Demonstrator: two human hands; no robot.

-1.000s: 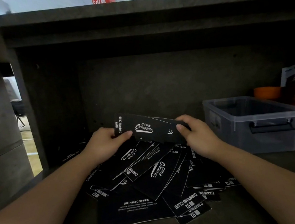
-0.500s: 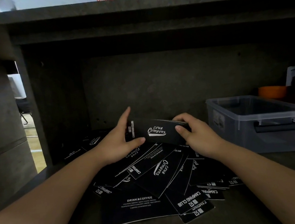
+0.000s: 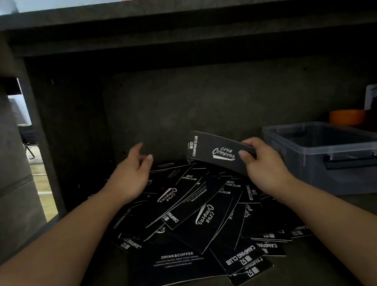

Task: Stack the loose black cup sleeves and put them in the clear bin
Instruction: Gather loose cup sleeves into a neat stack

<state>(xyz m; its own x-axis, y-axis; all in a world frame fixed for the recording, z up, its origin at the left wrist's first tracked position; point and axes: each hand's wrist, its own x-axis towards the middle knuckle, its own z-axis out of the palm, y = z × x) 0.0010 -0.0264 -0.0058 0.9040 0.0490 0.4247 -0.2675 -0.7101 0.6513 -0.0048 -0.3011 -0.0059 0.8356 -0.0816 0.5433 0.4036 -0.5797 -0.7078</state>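
Lying closest on the dark shelf [image 3: 339, 255] is a big messy pile of loose black cup sleeves [image 3: 192, 218], flat and spread over each other. They look thin and light, like card, so they should bend easily and slide on one another. I think the best place to hold them is by the short ends or the long edges, squeezing a few together so none slip out.

A little farther back, the left hand [image 3: 130, 173] floats just above the pile with its fingers loose and apart, holding nothing. The right hand [image 3: 262, 164] is lifted over the pile and pinches a small stack of sleeves [image 3: 217, 152] by its right end, thumb on the front and fingers behind. The stack tilts up to the left.

Farther right sits the clear bin [image 3: 352, 170], near the right hand. It has no lid on and looks empty.
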